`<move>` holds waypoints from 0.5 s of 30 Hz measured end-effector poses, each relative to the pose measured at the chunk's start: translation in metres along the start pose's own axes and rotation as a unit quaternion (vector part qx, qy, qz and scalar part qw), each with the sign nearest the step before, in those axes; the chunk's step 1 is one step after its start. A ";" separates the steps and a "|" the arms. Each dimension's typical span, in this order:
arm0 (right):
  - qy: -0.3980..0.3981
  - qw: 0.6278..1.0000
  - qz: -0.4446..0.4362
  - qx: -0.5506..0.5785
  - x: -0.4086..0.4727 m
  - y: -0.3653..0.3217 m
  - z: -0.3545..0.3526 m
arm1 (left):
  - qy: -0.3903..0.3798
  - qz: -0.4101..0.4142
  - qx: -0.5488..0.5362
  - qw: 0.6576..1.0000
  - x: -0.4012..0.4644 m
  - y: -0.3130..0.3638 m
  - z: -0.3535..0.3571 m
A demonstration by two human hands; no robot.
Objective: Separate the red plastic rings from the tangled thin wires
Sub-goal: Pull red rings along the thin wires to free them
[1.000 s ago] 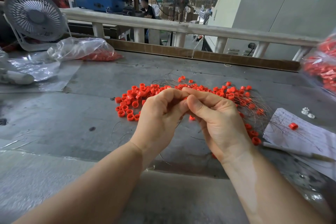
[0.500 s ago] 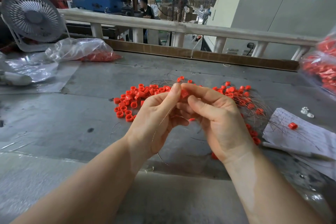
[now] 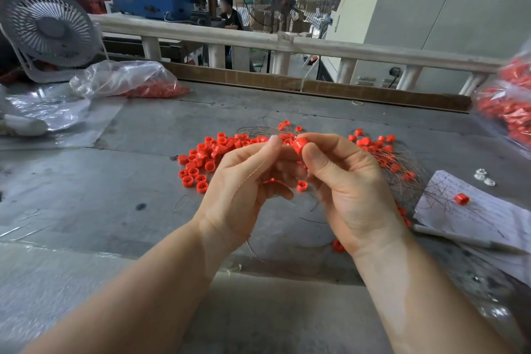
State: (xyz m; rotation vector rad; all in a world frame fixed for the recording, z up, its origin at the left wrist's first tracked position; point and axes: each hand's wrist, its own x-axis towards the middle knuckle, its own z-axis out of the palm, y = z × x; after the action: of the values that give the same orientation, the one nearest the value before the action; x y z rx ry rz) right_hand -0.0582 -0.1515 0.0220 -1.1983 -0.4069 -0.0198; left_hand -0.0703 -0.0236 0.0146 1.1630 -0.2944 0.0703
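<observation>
Far off to the left of my hands stand a white fan (image 3: 47, 26) and a clear bag (image 3: 126, 79) of red pieces. A pile of loose red rings (image 3: 205, 156) lies on the grey table (image 3: 86, 210) just beyond my left hand (image 3: 244, 181). That hand is raised, fingers curled, though I cannot tell what they hold. Touching it, my right hand (image 3: 349, 190) pinches one red ring (image 3: 299, 145) between thumb and forefinger. Beyond and right of that hand spreads the tangle of thin wires (image 3: 402, 164) with rings still caught in it. Further right lies a sheet of paper (image 3: 477, 215) with one ring on it.
</observation>
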 end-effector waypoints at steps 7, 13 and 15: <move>0.045 0.996 -0.030 -0.065 0.001 0.003 0.000 | 0.032 0.096 0.057 0.993 0.001 -0.006 0.002; 0.031 0.993 -0.063 -0.098 -0.002 0.002 -0.003 | 0.048 0.121 0.066 0.989 -0.002 -0.005 0.003; 0.036 0.991 -0.064 -0.109 -0.001 0.002 -0.004 | 0.047 0.126 0.070 0.988 -0.002 -0.004 0.004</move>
State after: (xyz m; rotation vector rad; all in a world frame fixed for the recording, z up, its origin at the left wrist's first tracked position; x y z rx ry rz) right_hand -0.0577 -0.1546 0.0181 -1.3800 -0.4260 -0.2225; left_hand -0.0725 -0.0281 0.0117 1.2524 -0.3564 0.3719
